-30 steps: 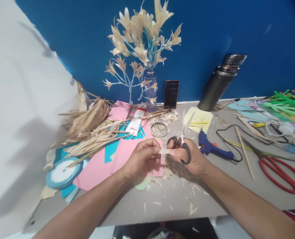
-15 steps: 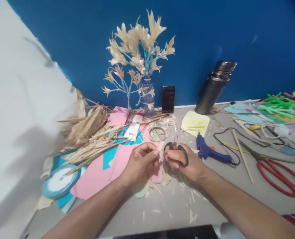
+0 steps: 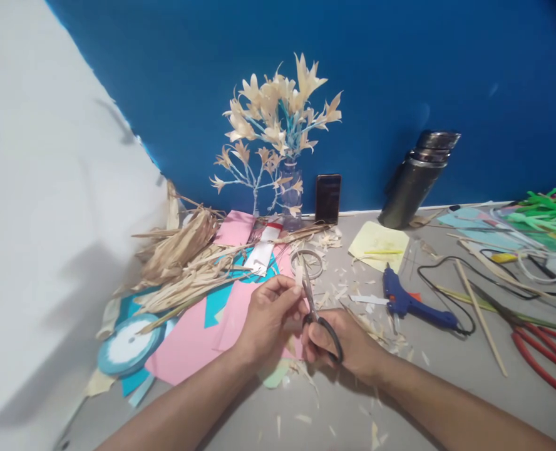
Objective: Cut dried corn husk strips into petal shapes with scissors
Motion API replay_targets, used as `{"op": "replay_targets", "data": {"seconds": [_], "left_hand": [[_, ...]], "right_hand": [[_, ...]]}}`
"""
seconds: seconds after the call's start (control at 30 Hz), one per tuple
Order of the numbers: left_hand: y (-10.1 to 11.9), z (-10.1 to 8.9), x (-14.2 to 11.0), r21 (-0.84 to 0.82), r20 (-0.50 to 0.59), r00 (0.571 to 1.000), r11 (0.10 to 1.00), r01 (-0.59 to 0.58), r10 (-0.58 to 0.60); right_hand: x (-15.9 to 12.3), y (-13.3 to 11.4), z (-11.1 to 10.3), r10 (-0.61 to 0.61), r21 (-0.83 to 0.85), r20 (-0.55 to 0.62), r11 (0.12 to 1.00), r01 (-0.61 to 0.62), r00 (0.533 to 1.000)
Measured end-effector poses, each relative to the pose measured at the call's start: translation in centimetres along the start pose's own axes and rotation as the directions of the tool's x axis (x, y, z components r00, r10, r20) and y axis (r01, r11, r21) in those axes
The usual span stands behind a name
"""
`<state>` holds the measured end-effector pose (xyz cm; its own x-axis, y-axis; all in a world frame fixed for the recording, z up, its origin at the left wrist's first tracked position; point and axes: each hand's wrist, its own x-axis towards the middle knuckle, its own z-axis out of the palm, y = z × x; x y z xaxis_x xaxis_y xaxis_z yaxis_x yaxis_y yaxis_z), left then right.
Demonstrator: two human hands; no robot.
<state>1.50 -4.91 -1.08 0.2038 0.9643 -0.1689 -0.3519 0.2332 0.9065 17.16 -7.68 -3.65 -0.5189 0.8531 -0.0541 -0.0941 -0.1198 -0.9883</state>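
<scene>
Between thumb and fingers, my left hand [image 3: 274,316] pinches a small pale strip [image 3: 299,275] that looks like dried husk. My right hand [image 3: 341,344] is closed around the black handles of a pair of small scissors [image 3: 312,300]. Their blades point up and away from me, alongside the strip; whether they touch it I cannot tell. Just behind the blades lies a roll of tape [image 3: 319,255]. Pink sheets [image 3: 184,344] spread under and to the left of my left hand. Pale scraps [image 3: 301,418] are scattered below and around both hands.
Dried husks [image 3: 184,244] and a ribbon spool [image 3: 130,344] lie at left. Husk flowers [image 3: 278,113] in a clear bottle [image 3: 291,194], a phone [image 3: 328,198] and a dark flask [image 3: 416,181] stand along the wall. A blue glue gun [image 3: 416,307], a stick [image 3: 482,319] and red-handled scissors [image 3: 541,351] lie at right.
The scissors have turned, their blades now beside the strip in my left hand. My right hand has come slightly lower. The whole view has shifted, so the scene sits lower and farther right.
</scene>
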Motion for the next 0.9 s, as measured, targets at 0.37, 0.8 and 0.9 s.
{"op": "replay_targets", "data": {"seconds": [0.37, 0.8, 0.9], "left_hand": [[-0.19, 0.01, 0.14, 0.006, 0.006, 1.0, 1.0, -0.014, 0.014], [0.01, -0.29, 0.1, 0.016, 0.058, 0.998, 1.0, -0.013, 0.012], [0.06, -0.29, 0.02, 0.025, 0.052, 0.999, 1.0, -0.018, 0.017]], "right_hand": [[-0.07, -0.1, 0.09, 0.082, -0.027, -0.041, 0.996, -0.083, 0.996], [0.0, 0.29, -0.12, 0.085, 0.013, -0.048, 0.996, -0.084, 0.995], [-0.02, 0.55, -0.26, 0.039, -0.006, -0.033, 0.999, -0.039, 0.999]]}}
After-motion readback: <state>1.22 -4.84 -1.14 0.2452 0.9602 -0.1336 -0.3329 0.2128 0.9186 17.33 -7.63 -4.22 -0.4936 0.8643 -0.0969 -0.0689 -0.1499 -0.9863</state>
